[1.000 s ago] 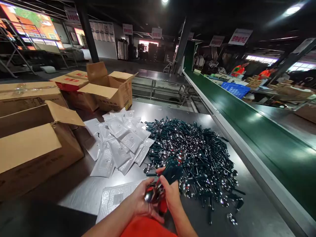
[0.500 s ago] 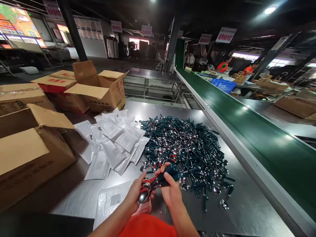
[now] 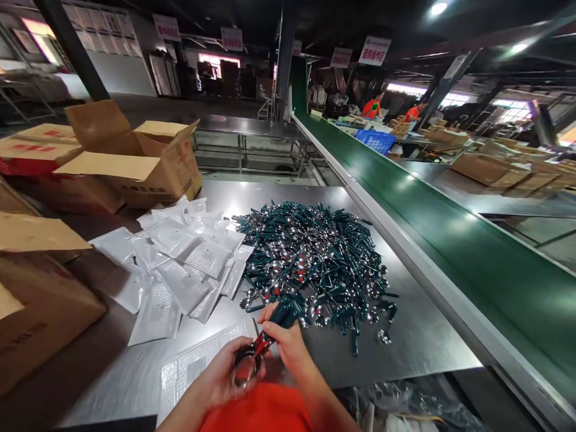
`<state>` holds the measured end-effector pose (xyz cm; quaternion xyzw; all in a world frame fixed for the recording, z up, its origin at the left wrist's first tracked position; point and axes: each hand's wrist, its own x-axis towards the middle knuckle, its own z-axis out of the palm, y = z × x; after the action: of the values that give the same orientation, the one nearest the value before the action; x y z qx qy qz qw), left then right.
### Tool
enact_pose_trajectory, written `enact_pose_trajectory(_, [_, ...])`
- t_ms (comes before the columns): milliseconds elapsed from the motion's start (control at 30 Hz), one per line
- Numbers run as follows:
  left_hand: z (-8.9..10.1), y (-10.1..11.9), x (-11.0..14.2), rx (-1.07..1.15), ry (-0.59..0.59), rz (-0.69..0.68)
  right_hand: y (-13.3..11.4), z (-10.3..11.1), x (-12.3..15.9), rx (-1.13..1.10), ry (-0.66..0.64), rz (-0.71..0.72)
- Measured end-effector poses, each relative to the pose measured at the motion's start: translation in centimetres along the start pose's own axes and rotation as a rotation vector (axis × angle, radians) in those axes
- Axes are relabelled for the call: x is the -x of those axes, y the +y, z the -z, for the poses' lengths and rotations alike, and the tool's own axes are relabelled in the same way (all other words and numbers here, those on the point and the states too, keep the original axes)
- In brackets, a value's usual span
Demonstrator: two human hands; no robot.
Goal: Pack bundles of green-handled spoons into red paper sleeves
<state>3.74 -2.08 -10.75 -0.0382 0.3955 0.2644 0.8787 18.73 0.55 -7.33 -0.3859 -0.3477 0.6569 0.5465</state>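
Low in the middle of the head view, both my hands are on a bunch of spoons (image 3: pixel 283 313) with dark green handles and shiny metal bowls. My right hand (image 3: pixel 288 343) is closed around the handles. My left hand (image 3: pixel 220 367) is wrapped at the bowl end, partly hidden and a little blurred. Just beyond my hands spreads a big pile of similar green-handled spoons (image 3: pixel 315 246). A white bubble mailer (image 3: pixel 177 375) lies flat beside my left forearm, and several more padded mailers (image 3: pixel 177 237) are heaped to the left of the pile.
An open cardboard box (image 3: pixel 175 174) stands at the back left, and another box (image 3: pixel 45 324) is nearer on the left. A green conveyor belt (image 3: pixel 427 210) runs along the right of the metal table (image 3: pixel 414 330). Clear plastic (image 3: pixel 405 402) lies below the table's front edge. Two people work far off.
The camera view has turned to the right, so the table and boxes sit further left. My hands still hold the spoons, whose bowl end has tilted closer to my body.
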Motion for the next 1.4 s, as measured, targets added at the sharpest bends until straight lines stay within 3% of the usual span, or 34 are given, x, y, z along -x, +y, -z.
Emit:
enact_pose_trajectory(133, [-1.2,-0.4,0.3,-0.129,0.086,-0.113,1.6,0.2,-0.1,0.12,0.006,-0.05])
enact_pose_trajectory(233, [-1.3,-0.4,0.6,-0.163,0.089,-0.187,1.8,2.7,-1.3,0.242,0.061,-0.072])
enact_pose_trajectory(300, [-0.8,-0.2,0.8,-0.111,0.079,-0.217,1.4,6.2,-2.3,0.366,0.207,-0.089])
enact_pose_trajectory(400, [0.3,0.6,1.2,0.013,0.041,-0.262,0.5,13.1,-2.4,0.628,0.599,-0.146])
enact_pose_trajectory(500, [1.4,1.4,1.4,0.113,0.01,-0.29,0.5,19.5,-0.8,0.903,0.947,-0.314])
enact_pose_trajectory(567, [2.0,1.7,1.4,0.135,0.049,-0.295,1.3,22.4,0.5,1.055,1.037,-0.409])
enact_pose_trajectory(667, [2.7,2.2,1.1,0.129,0.108,-0.285,2.8,24.9,1.8,1.246,1.024,-0.489])
enact_pose_trajectory(833, [2.6,2.7,1.2,0.148,0.08,-0.303,3.8,27.1,1.6,1.49,0.925,-0.52])
enact_pose_trajectory(1000, [2.3,2.5,1.3,0.11,-0.046,-0.267,4.2,28.0,0.6,1.644,0.848,-0.547])
enact_pose_trajectory(1200, [3.5,2.5,0.4,0.108,-0.01,-0.263,5.6,26.9,0.0,1.75,0.937,-0.643])
enact_pose_trajectory(1400, [4.3,2.7,0.2,0.091,-0.007,-0.292,5.0,26.5,-1.0,1.765,0.969,-0.636])
